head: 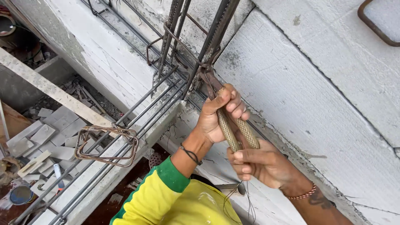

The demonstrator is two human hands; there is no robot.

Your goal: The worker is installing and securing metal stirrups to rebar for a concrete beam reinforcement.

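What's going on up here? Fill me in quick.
A person in a yellow sleeve with a green cuff grips the pincers with both hands. The left hand holds the handles higher up, the right hand lower down. The tool's head bites at the rebar junction beside the grey block wall. Thin tie wire dangles below.

Both hands [221, 114] [260, 162] raised (fingers curled tight).

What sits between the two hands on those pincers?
In the head view, only the pincers' mesh-covered handles span the short stretch between left hand and right hand.
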